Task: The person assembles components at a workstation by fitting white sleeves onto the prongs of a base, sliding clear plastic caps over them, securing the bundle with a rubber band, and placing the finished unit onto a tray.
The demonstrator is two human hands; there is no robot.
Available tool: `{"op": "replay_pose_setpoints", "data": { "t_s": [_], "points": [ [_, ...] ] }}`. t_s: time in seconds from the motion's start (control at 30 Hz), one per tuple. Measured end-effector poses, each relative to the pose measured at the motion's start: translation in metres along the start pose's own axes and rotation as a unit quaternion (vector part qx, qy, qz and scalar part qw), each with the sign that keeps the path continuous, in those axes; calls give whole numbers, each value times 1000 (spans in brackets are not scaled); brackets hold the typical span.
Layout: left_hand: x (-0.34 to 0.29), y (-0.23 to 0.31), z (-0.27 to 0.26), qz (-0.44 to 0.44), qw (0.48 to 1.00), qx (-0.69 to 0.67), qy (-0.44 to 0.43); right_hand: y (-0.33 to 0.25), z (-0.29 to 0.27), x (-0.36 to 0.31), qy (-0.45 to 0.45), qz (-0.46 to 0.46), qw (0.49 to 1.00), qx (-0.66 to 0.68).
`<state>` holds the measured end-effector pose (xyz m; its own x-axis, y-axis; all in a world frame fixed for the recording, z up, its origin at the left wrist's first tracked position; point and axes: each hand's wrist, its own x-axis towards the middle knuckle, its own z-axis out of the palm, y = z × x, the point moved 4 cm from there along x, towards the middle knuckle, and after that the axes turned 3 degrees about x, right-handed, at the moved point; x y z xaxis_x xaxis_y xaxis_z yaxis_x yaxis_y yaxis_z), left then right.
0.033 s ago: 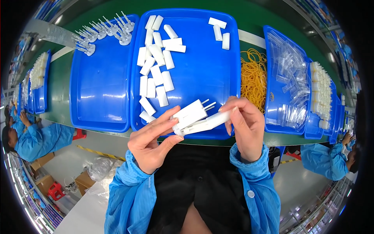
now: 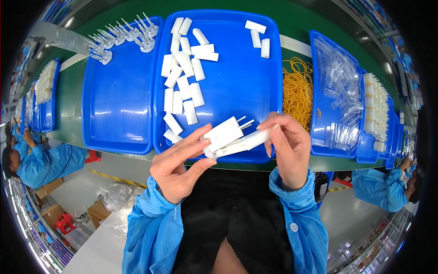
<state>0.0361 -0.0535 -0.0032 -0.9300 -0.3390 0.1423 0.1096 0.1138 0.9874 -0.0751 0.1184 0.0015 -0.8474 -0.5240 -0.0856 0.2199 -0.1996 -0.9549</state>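
My left hand (image 2: 178, 166) is closed around the round base (image 2: 211, 152) of a white plastic assembly, gripping it between thumb and fingers. A white rectangular block (image 2: 224, 131) stands on that base, and several thin white pins (image 2: 245, 122) stick out past its far end. Beside the block, a long white shell piece (image 2: 246, 142) leans outward at an angle. Its lower end meets the base, while my right hand (image 2: 289, 148) pinches its upper end between thumb and fingers. Both hands are over the near edge of the middle blue tray (image 2: 237, 86).
White blocks (image 2: 184, 64) lie along the middle tray's left side. The left blue tray (image 2: 116, 100) holds pinned round bases (image 2: 146, 41) at its far edge. Rightward are yellow rubber bands (image 2: 296, 91) and a tray of clear plastic pieces (image 2: 340, 73). Co-workers in blue sleeves (image 2: 57, 166) sit either side.
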Motion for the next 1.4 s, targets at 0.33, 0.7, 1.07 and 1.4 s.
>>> {"op": "replay_pose_setpoints", "data": {
  "t_s": [0.33, 0.7, 1.07, 1.4],
  "points": [
    [0, 0, 1, 6, 1000, -5, -8, -3, 10, -6, -28, -130, 981, -143],
    [-2, -2, 2, -7, 1000, -15, -15, 3, 9, 2, -51, -106, 989, -86],
    [0, -15, 13, -33, 996, -87, 9, -23, -13, -2, -6, -227, 943, -244],
    [10, -23, 24, -99, 989, -113, 18, -45, -156, -48, 300, -57, 584, -752]
  ]
}}
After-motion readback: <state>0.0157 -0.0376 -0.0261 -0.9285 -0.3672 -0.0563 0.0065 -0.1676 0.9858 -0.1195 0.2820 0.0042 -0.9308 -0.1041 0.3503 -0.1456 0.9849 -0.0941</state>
